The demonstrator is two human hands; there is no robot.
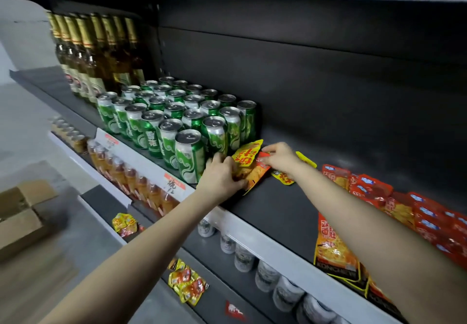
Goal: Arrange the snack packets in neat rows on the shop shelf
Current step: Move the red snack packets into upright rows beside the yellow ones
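Snack pkt (249,165) in L grip (220,177), R grip (281,158).

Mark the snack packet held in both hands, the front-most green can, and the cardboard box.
snack packet (246,153): head view, on its yellow upper panel.
front-most green can (190,162): head view, on its side wall.
cardboard box (21,222): head view, on its top flap.

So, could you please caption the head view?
Left hand and right hand hold snack packets beside green cans on the shelf.
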